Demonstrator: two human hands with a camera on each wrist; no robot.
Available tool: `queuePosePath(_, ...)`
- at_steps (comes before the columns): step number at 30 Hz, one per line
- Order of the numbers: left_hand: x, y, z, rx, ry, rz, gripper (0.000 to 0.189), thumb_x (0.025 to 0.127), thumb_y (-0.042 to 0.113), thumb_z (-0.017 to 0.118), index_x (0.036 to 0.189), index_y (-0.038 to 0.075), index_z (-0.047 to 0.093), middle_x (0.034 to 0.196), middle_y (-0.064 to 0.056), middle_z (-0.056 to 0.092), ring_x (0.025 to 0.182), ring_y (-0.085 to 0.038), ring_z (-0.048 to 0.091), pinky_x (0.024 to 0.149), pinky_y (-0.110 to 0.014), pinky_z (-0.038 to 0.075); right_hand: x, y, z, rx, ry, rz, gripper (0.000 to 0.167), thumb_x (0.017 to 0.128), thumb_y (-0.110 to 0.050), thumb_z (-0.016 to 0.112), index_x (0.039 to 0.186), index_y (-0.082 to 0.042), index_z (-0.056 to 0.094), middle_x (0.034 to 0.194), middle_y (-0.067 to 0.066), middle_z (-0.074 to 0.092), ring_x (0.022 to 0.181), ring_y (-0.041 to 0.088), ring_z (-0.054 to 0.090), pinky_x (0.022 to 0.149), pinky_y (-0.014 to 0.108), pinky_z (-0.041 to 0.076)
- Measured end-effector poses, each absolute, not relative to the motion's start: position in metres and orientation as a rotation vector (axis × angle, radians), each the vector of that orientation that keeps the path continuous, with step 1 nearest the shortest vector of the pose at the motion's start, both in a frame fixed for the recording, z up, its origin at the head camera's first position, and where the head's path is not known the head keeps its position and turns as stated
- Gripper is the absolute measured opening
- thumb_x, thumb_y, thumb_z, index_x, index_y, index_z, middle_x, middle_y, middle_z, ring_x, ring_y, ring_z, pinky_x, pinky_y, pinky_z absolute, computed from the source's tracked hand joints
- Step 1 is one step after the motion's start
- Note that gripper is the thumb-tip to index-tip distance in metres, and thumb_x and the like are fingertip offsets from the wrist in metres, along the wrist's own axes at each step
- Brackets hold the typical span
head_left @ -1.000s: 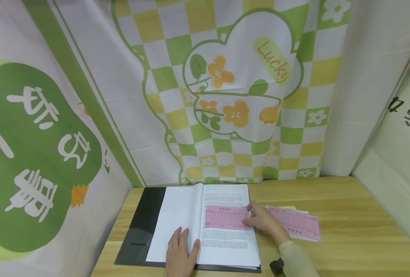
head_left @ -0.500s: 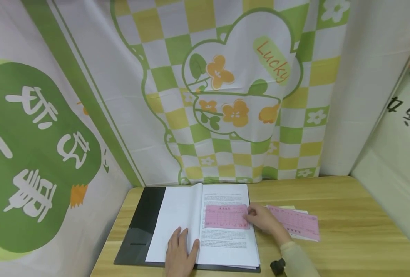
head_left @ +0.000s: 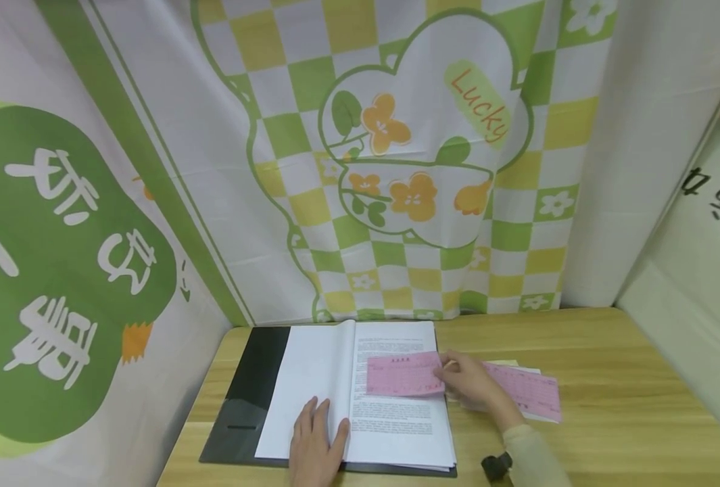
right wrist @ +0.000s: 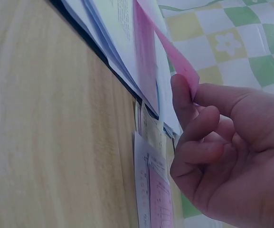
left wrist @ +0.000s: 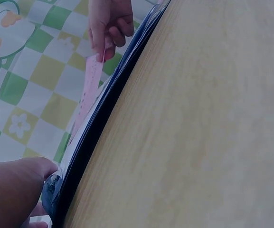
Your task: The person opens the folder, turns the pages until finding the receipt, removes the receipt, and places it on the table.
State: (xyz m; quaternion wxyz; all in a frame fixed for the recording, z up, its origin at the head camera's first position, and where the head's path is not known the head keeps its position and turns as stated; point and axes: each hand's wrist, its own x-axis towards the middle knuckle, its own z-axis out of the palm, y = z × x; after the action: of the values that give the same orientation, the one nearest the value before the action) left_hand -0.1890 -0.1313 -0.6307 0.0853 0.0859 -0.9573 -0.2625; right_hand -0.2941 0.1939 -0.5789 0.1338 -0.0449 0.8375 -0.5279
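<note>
A black folder (head_left: 233, 433) lies spread on the table, with white pages inside; the right-hand page (head_left: 396, 433) carries dense print. Over that page my right hand (head_left: 469, 382) pinches the right edge of a pink printed slip (head_left: 403, 374) between thumb and finger. In the right wrist view the slip's held end (right wrist: 186, 71) is lifted off the page, a pink reflection or second strip showing beneath. My left hand (head_left: 317, 443) rests with spread fingers on the lower part of the pages, near the fold.
Right of the folder lies a fanned pile of pink, white and yellowish slips (head_left: 533, 392), partly behind my right forearm. A small black object (head_left: 496, 467) sits by the right sleeve. Patterned cloth (head_left: 420, 284) hangs behind the wooden table (head_left: 627, 406).
The pink slip, flat on the page before, has risen at its right end and shifted slightly right with my right hand. My left hand stays in place.
</note>
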Motion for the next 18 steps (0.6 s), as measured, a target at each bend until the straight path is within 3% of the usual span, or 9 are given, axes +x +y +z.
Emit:
queuePosePath(5, -0.189, -0.13, -0.628, 0.253, -2.853, -0.792, 0.065, 0.1, 0.053, 0.065, 0.145, 0.007, 0.058, 0.158, -0.021, 0.043, 0.147, -0.043, 0.04, 0.119, -0.062, 0.035, -0.293, 0.207, -0.573, -0.167, 2.457, -1.538, 0.027, 0.103, -0.022, 0.071, 0.119, -0.002, 0.063, 0.097, 0.008, 0.073, 0.08, 0.02, 0.064, 0.065, 0.032, 0.054)
queuePosePath(14, -0.188, -0.13, -0.622, 0.226, -2.85, -0.796, 0.065, 0.1, 0.052, 0.065, 0.145, 0.006, 0.058, 0.157, -0.022, 0.044, 0.145, -0.044, 0.041, 0.117, -0.064, 0.037, -0.295, 0.254, -0.571, -0.221, 2.457, -1.584, 0.03, 0.105, -0.02, 0.068, 0.12, 0.002, 0.057, 0.082, 0.007, 0.067, 0.065, 0.018, 0.055, 0.059, 0.028, 0.049)
queuePosePath(18, -0.188, -0.13, -0.622, 0.239, -2.857, -0.793, 0.065, 0.1, 0.052, 0.065, 0.146, 0.006, 0.058, 0.157, -0.022, 0.044, 0.146, -0.044, 0.041, 0.117, -0.063, 0.037, -0.292, 0.267, -0.567, -0.2, 2.426, -1.598, 0.032, 0.106, -0.023, 0.067, 0.122, 0.002, 0.056, 0.088, 0.007, 0.069, 0.071, 0.019, 0.058, 0.063, 0.03, 0.053)
